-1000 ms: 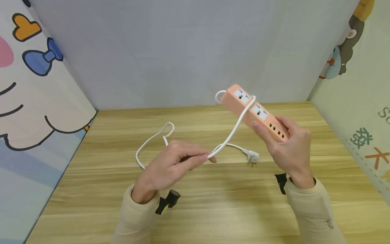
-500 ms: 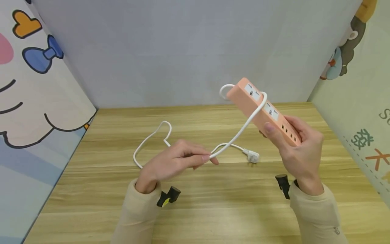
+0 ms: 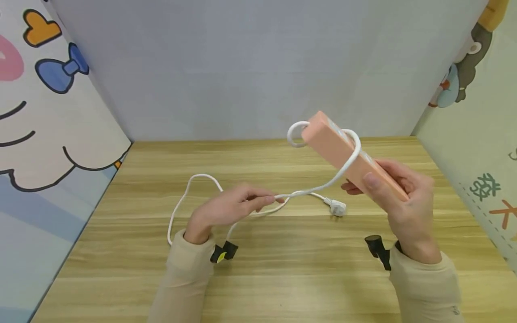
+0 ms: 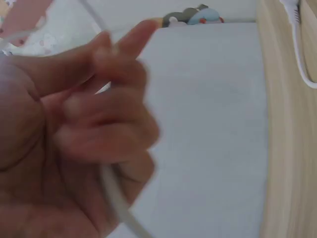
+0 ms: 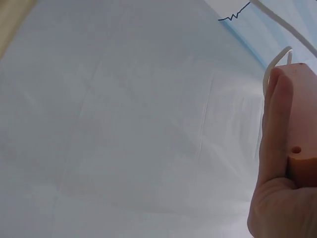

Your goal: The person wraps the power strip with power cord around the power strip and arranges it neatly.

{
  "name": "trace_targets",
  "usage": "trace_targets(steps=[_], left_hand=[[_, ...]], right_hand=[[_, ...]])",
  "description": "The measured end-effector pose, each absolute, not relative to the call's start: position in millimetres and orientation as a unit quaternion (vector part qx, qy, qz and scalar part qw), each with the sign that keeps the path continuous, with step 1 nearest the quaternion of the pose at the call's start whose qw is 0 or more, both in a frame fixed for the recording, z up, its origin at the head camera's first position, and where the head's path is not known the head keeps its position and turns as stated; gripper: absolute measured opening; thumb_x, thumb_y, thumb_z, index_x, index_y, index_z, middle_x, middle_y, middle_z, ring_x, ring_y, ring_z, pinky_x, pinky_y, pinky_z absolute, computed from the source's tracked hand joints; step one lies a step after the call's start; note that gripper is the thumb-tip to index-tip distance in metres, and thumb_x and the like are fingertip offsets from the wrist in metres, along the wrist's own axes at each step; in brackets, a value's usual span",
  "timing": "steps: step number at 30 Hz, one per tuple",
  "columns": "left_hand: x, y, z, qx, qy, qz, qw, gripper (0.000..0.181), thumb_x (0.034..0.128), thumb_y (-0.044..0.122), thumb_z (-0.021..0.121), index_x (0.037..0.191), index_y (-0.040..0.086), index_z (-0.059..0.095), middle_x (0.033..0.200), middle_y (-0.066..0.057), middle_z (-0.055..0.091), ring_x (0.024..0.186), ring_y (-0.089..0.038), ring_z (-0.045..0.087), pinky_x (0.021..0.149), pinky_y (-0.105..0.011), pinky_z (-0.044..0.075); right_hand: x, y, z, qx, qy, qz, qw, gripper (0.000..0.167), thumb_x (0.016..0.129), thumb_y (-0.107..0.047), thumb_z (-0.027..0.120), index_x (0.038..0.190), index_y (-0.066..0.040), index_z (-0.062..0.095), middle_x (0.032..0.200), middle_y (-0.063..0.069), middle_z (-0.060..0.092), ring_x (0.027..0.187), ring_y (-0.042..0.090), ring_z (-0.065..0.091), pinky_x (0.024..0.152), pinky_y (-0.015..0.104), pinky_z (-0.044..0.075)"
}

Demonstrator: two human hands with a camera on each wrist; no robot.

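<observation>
My right hand (image 3: 408,211) grips the near end of an orange-pink power strip (image 3: 339,150), raised above the table and tilted with its far end up and to the left. Its white cord (image 3: 343,170) loops off the far end and passes once over the socket face. Between thumb and fingers my left hand (image 3: 230,206) pinches that cord, left of the strip. In the left wrist view the cord (image 4: 119,203) runs out below the curled fingers. The white plug (image 3: 337,207) lies on the table between the hands.
Slack cord (image 3: 173,215) bends in a wide curve on the wooden table (image 3: 291,269), left of and behind the left hand. A grey wall (image 3: 258,72) stands at the back. Printed side panels (image 3: 93,148) flank the table.
The power strip has shifted right and rolled, so its sockets now face further away. The left hand has risen slightly in view, and the slack cord on the table has changed shape.
</observation>
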State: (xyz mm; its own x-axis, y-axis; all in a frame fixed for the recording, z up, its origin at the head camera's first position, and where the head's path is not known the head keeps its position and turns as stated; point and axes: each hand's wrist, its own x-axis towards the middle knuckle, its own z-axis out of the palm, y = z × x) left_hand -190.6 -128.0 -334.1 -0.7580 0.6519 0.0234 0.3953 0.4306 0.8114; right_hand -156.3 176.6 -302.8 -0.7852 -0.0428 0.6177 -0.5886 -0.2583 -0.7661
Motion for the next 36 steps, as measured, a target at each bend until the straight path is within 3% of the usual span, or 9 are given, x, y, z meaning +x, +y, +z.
trace_targets(steps=[4,8,10,16,23,26,29,32,36], left_hand=[[-197,-130,-338,0.279,0.855,0.425,0.107,0.03,0.1081,0.024,0.051,0.126,0.014,0.072,0.066,0.006,0.033,0.059,-0.009,0.027,0.061,-0.024,0.032],[-199,-129,-340,0.245,0.867,0.425,0.084,0.029,0.1076,0.027,0.052,0.122,0.016,0.074,0.064,0.004,0.033,0.059,-0.01,0.028,0.06,-0.026,0.031],[-199,-128,-341,0.214,0.878,0.423,0.069,0.029,0.107,0.031,0.053,0.118,0.018,0.076,0.065,0.004,0.042,0.059,-0.012,0.032,0.06,-0.027,0.033],[-200,-124,-343,0.133,0.902,0.411,-0.022,0.026,0.1031,0.034,0.06,0.106,0.017,0.08,0.06,0.001,0.044,0.053,-0.013,0.033,0.054,-0.028,0.032],[-200,-117,-341,0.067,0.9,0.42,-0.091,0.039,0.0927,0.053,0.069,0.077,0.019,0.081,0.07,0.005,0.071,0.051,-0.013,0.045,0.052,-0.026,0.035],[-200,-118,-342,0.049,0.895,0.426,-0.123,0.043,0.0876,0.058,0.073,0.065,0.021,0.076,0.06,0.006,0.065,0.05,-0.011,0.043,0.054,-0.026,0.036],[-200,-119,-343,0.045,0.889,0.426,-0.16,0.052,0.0853,0.06,0.074,0.053,0.02,0.063,0.047,0.007,0.044,0.049,-0.009,0.031,0.055,-0.025,0.031],[-199,-120,-345,0.048,0.884,0.422,-0.196,0.061,0.0842,0.061,0.075,0.048,0.02,0.048,0.046,0.009,0.028,0.049,-0.008,0.021,0.053,-0.024,0.024],[-198,-119,-345,0.05,0.877,0.41,-0.247,0.06,0.0812,0.06,0.078,0.048,0.02,0.047,0.044,0.01,0.028,0.046,-0.006,0.024,0.05,-0.024,0.025]], right_hand=[[-153,179,-301,0.278,-0.576,0.753,0.154,0.026,0.086,0.019,0.055,0.112,0.024,0.062,0.094,0.024,0.074,0.07,0.03,0.075,0.071,0.034,0.062],[-152,176,-302,0.291,-0.612,0.719,0.157,0.026,0.082,0.018,0.061,0.107,0.019,0.067,0.091,0.018,0.075,0.066,0.022,0.073,0.063,0.026,0.059],[-152,175,-304,0.294,-0.63,0.7,0.164,0.026,0.079,0.016,0.064,0.103,0.016,0.07,0.088,0.015,0.076,0.064,0.016,0.07,0.059,0.022,0.055],[-152,178,-309,0.321,-0.657,0.667,0.143,0.034,0.071,0.017,0.067,0.104,0.012,0.072,0.088,0.01,0.076,0.062,0.012,0.061,0.054,0.022,0.046],[-148,180,-308,0.363,-0.71,0.595,0.1,0.041,0.067,0.015,0.077,0.106,0.002,0.074,0.081,0.003,0.074,0.057,0.01,0.056,0.048,0.024,0.04],[-146,179,-305,0.368,-0.75,0.544,0.075,0.044,0.066,0.012,0.083,0.106,-0.005,0.075,0.081,0.0,0.073,0.058,0.01,0.057,0.051,0.024,0.043],[-145,178,-304,0.372,-0.78,0.501,0.054,0.047,0.066,0.005,0.088,0.107,-0.013,0.075,0.084,-0.003,0.073,0.062,0.01,0.06,0.056,0.024,0.047],[-145,176,-306,0.383,-0.792,0.474,0.046,0.048,0.066,-0.003,0.092,0.109,-0.019,0.075,0.086,-0.006,0.073,0.064,0.009,0.061,0.058,0.023,0.048],[-146,172,-308,0.402,-0.799,0.445,0.045,0.045,0.067,-0.014,0.095,0.107,-0.024,0.074,0.081,-0.011,0.07,0.058,0.005,0.057,0.052,0.02,0.045]])
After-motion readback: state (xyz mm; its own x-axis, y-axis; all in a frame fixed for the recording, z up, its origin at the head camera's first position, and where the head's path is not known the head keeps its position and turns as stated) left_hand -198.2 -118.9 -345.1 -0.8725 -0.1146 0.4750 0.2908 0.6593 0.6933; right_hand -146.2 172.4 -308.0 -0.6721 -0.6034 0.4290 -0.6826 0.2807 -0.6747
